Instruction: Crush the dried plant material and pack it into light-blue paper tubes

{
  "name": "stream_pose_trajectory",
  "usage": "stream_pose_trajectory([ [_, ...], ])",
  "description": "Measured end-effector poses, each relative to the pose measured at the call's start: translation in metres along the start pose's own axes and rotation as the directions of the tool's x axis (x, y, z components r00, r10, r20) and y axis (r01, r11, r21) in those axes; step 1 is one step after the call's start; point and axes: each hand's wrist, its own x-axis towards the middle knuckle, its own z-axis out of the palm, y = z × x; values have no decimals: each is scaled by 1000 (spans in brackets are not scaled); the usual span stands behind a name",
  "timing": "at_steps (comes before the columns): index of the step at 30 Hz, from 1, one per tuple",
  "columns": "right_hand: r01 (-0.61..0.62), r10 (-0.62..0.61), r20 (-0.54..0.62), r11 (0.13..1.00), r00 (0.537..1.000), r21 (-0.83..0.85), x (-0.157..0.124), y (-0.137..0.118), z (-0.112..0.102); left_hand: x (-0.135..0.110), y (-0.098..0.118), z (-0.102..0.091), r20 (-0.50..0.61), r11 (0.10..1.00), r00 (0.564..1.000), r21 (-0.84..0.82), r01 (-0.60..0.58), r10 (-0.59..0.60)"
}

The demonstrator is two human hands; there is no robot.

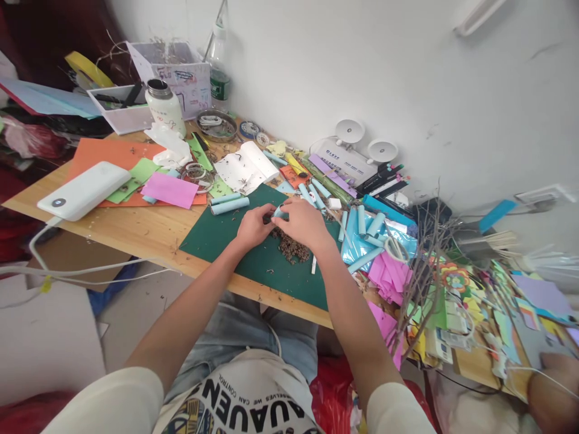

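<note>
My left hand (256,226) and my right hand (301,220) meet above a dark green mat (212,241), their fingers closed around a small light blue paper tube (279,211). Most of this tube is hidden by the fingers. Just under my right hand lies a heap of brown, crumbly dried plant bits (294,248). Two more blue rolled tubes (230,205) rest on the mat to the left of my left hand. A narrow white strip (313,265) is beside the heap.
Blue tubes (362,220) and pink paper (391,274) crowd the right, near upright dry twigs (425,289). Behind lies a white paper roll (253,166). A white power bank (84,190), an open bottle (164,105) and orange paper (94,154) occupy the left. Another person's arm (554,386) shows lower right.
</note>
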Motion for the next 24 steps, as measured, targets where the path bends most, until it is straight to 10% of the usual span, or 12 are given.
stream_pose_trajectory([
  [15,-25,39,220,997,975,-68,10,-8,-29,1,-1,0,17,1000,1000,20,5,-5],
  [18,-2,-4,99,998,995,61,-4,-3,-40,0,-1,1,12,1000,1000,9,3,-3],
  [21,-199,205,-47,974,978,107,-34,14,-44,0,-2,2,14,1000,1000,-2,22,-22],
  [24,-569,574,33,816,818,-104,-63,35,-29,0,-2,3,13,999,999,-14,45,-45],
])
